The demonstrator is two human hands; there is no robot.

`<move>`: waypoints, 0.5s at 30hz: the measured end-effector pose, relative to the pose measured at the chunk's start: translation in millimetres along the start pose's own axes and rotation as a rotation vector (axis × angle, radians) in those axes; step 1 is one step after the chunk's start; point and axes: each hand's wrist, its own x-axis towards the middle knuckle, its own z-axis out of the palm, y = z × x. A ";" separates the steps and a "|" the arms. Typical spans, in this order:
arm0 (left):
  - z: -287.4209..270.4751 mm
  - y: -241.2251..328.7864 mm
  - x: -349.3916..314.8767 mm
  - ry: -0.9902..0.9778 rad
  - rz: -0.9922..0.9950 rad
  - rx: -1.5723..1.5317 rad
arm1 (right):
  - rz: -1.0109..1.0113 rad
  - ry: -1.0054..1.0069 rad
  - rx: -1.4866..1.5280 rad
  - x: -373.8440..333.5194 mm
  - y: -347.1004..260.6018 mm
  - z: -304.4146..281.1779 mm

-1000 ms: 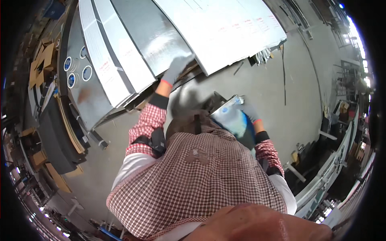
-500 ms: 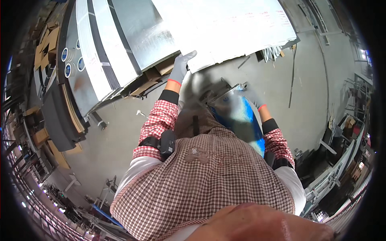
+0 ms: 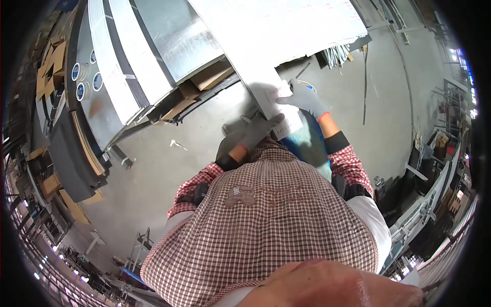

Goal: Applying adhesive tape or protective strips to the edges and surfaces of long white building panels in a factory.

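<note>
A long white panel strip (image 3: 261, 84) reaches from the stack of white sheets (image 3: 307, 30) toward my body, its near end just in front of my apron. My left hand (image 3: 262, 131), in a grey glove, closes on the strip's left edge by that near end, thumb lying over the top. On the opposite edge, a little farther out, my gloved right hand (image 3: 305, 100) grips the strip with the thumb on its face; the fingers beneath are partly hidden. Under the strip, a blue and white glossy piece (image 3: 314, 146) shows beside my right forearm.
Left of the stack stand metal sheets (image 3: 174, 41) and bundled white strips (image 3: 120, 87) on a table. Several tape-like rolls (image 3: 81, 92) lie at its left. Cardboard boxes (image 3: 53, 66) are at the far left. A metal rack (image 3: 424, 215) stands at the right.
The strip has slid off the stack toward me. My left hand has come from the stack's edge to the strip's near end, and my right hand has left the blue piece for the strip.
</note>
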 end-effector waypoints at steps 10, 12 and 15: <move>-45.5 82.1 -77.8 0.268 0.402 0.463 | -0.552 -0.337 0.259 -58.0 -91.0 -60.5; -36.4 102.2 -87.3 0.052 0.412 0.339 | -0.586 -0.512 0.000 -71.5 -127.6 -53.2; -47.0 107.8 -86.2 -0.004 0.272 0.251 | -0.583 -0.502 0.134 -61.3 -124.1 -66.0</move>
